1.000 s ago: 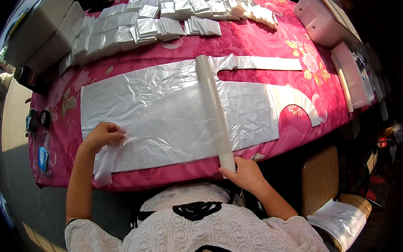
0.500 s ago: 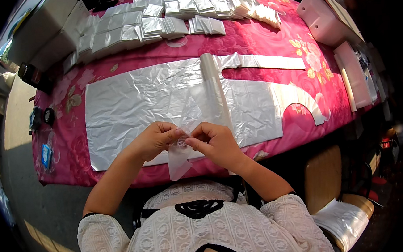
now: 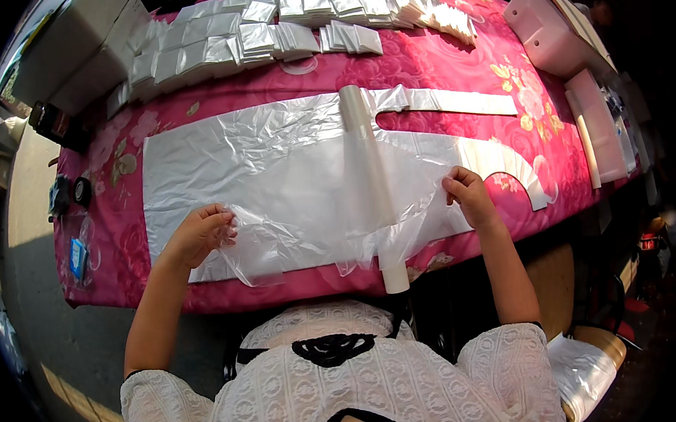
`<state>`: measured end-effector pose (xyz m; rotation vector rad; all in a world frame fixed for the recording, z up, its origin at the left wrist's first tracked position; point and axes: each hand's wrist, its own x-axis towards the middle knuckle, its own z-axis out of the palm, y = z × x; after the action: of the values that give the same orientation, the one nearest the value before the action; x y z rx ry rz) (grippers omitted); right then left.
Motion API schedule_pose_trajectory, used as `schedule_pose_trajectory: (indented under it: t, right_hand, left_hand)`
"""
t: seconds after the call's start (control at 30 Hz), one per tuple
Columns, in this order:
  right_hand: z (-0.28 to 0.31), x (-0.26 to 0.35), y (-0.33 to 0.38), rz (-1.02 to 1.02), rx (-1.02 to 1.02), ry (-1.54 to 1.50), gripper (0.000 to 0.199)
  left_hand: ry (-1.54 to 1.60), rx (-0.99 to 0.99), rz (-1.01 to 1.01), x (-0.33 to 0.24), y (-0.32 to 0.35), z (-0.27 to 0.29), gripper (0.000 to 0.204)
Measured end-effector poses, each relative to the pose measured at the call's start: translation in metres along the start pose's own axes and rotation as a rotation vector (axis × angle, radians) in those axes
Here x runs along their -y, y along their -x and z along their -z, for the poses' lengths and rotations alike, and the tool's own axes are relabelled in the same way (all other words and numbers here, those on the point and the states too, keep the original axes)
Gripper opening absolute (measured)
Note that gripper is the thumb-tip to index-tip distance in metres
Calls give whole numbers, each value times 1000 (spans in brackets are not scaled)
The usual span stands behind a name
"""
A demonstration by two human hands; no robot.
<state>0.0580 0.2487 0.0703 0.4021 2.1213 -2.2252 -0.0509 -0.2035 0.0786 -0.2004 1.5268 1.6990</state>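
Observation:
A thin, clear plastic sheet [image 3: 295, 214] is stretched between my two hands, its lower edge hanging in folds. My left hand [image 3: 199, 236] pinches its left side, and my right hand [image 3: 470, 194] pinches its right side. Beneath it, a white plastic apron-shaped sheet [image 3: 187, 163] lies flat and wrinkled on the table, with a long strap and a curved strap toward the right. Across this sheet runs a pale roll or tube [image 3: 357, 118]. Its near end sticks out past the table's front edge, and the clear sheet partly covers its middle.
Folded white plastic packets [image 3: 221, 34] stand in rows at the back of the pink flowered tablecloth [image 3: 413, 58]. White boxes [image 3: 534, 29] stand at both back corners. A blue packet [image 3: 78, 259] and a black ring [image 3: 82, 193] lie at left. A wooden chair [image 3: 558, 277] is at right.
My hands were close together, fingering a gathered bit of clear film. They have moved widely apart, left and right, and the clear sheet is spread open between them.

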Motion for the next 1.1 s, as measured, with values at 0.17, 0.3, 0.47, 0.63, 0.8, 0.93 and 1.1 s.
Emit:
schedule_pose_trajectory:
  t: [0.17,0.3,0.47,0.63,0.8,0.93,1.1]
  right_hand:
    - [163,-2,9,-54,-625,406,16]
    - [187,8,26,350,-1034,728,24]
    - [-20,21,78,-63,-284,766,34]
    - [-102,-16,104,-190,5,903,50]
    - [-102,-17,123,-198,85,867,47]
    - [-98,-20,129,-277,147,796,51]
    - [-79,-14,86,-294,293,735,58]
  left_hand:
    - [-200,-157,-35,3,-6,43,15]
    - [-542,-289,-175,2,-8,68,20]
    - [-1277,-531,-869,-13,4,-10,29]
    - [-1108,-145,-1006,16,-40,-124,47]
    - [-1159,-86,-979,56,-84,-173,58]
    - [-1269,-130,-971,65,-93,-181,61]
    - [-1409,-192,-941,69,-94,-183,62]
